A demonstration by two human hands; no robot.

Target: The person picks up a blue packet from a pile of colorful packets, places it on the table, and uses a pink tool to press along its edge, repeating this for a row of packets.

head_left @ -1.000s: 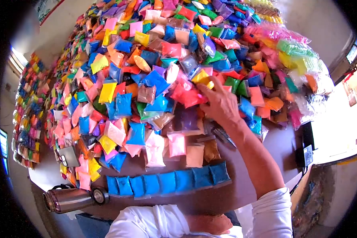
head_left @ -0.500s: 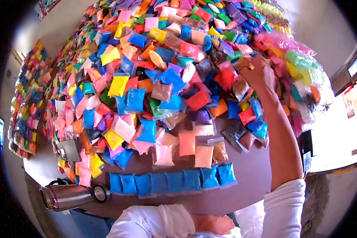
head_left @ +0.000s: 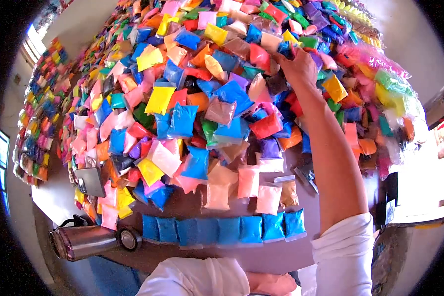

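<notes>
My right hand (head_left: 299, 66) reaches into the far part of a large heap of small plastic packets of coloured material. Its fingers look spread, close to a blue packet (head_left: 283, 48) and a peach packet (head_left: 270, 42); no packet is clearly held. My left hand (head_left: 276, 284) rests low by my body at the bottom edge, its fingers not clearly visible. Between my body and the heap, a row of several blue packets (head_left: 229, 231) lies side by side on the brown table (head_left: 261, 256).
A metal flask (head_left: 86, 242) lies on its side at the front left, beside a round dark-rimmed lid (head_left: 129, 239). A grey phone (head_left: 90, 182) leans on the heap's left edge. Larger clear bags (head_left: 397, 96) are stacked at the right, and another packet pile (head_left: 37, 113) stands far left.
My right hand has moved left and farther up the heap, away from the packets near the right-hand bags. The view has shifted slightly. My left hand stays low by my body.
</notes>
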